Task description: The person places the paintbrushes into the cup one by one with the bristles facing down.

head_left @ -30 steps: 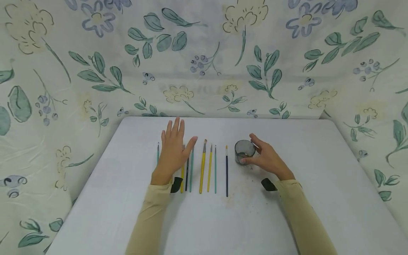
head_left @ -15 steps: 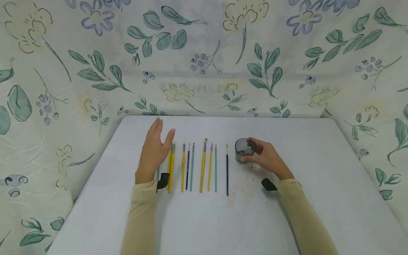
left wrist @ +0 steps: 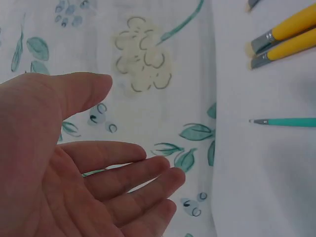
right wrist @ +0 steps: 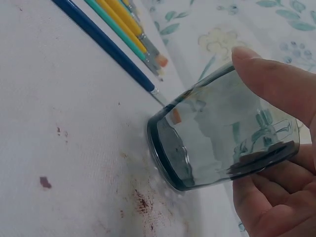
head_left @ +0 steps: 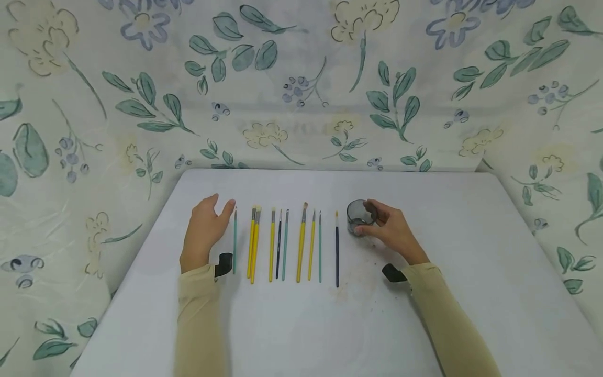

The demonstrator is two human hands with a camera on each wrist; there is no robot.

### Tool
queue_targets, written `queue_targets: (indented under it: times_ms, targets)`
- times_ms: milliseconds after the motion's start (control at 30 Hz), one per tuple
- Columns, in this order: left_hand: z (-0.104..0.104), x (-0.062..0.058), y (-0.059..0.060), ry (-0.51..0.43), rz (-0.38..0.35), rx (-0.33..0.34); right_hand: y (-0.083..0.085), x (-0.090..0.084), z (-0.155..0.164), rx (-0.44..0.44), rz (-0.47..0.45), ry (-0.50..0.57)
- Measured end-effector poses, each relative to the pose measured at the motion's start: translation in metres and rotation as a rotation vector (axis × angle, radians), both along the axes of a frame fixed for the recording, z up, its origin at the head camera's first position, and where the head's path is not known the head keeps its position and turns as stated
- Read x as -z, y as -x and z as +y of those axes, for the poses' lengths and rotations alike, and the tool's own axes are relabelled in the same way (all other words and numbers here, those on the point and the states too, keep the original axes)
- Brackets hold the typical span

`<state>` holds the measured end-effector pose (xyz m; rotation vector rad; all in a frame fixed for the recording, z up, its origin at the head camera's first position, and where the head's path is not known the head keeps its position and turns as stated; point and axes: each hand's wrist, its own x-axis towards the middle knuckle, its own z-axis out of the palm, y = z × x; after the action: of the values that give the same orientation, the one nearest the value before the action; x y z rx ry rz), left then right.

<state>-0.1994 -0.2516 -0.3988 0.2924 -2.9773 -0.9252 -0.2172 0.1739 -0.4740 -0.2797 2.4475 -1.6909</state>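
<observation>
My right hand (head_left: 394,233) holds a smoky grey glass tumbler (head_left: 356,212) at the right end of a row of paintbrushes. In the right wrist view, thumb and fingers curl round opposite sides of the glass (right wrist: 212,133). My left hand (head_left: 202,233) holds nothing; its thumb stands apart from loosely extended fingers in the left wrist view. Closest to it is a thin teal paintbrush (head_left: 235,243), just right of the thumb. Several more brushes lie side by side, bristles away from me: a yellow pair (head_left: 254,246), other yellow and teal ones, and a dark blue brush (head_left: 336,251) nearest the tumbler.
The brushes lie on a white table (head_left: 292,330). Reddish-brown specks (right wrist: 140,202) mark its surface near the tumbler. Floral cloth (head_left: 301,78) hangs behind the table and along both sides.
My left hand has moved left from above the brushes, uncovering the yellow pair and the leftmost teal brush. The right hand keeps its hold on the tumbler in nearly the same place.
</observation>
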Motion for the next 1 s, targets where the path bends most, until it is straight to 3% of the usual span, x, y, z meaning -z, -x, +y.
queue_targets:
  times_ms: [367,533,767,1000]
  targets:
    - [-0.010,0.019,0.003,-0.010,-0.169,-0.133,0.000,0.001,-0.002,0.015,-0.031,0.018]
    - [-0.014,0.026,0.006,-0.033,-0.227,-0.138,0.000,0.001,-0.002,0.023,-0.041,0.009]
    - [-0.013,0.031,0.007,-0.039,-0.254,-0.116,-0.001,0.000,-0.001,0.026,-0.035,0.000]
    - [-0.011,0.032,0.007,-0.021,-0.263,-0.135,0.001,0.001,-0.002,0.027,-0.031,-0.010]
